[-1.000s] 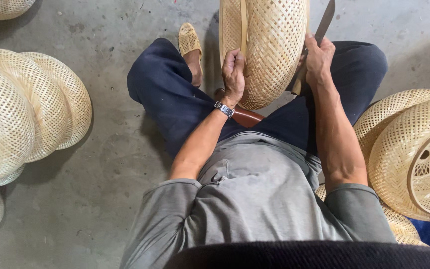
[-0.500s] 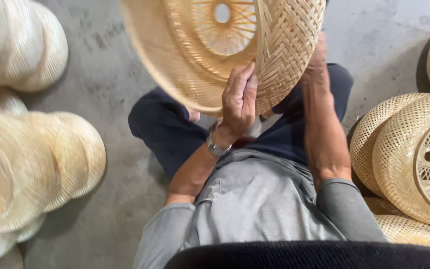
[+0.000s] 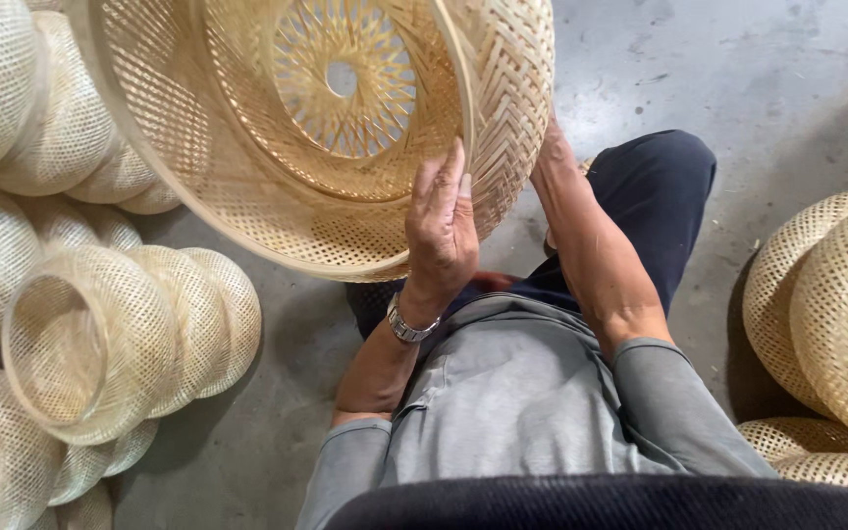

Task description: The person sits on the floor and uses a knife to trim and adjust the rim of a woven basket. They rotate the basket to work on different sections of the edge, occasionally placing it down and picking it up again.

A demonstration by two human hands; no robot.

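Concrete floor (image 3: 758, 108), pale openwork woven basket (image 3: 247, 196)

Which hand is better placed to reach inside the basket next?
Probably the left. The left hand rests on the basket's rim at its open side, fingers pointing inward. The right hand is behind the outer wall, mostly hidden, apparently supporting it.

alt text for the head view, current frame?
A seated person holds up a large woven bamboo shade, open side toward the camera, left hand on its rim, right hand mostly hidden behind it. More woven shades lie on the concrete floor at both sides.
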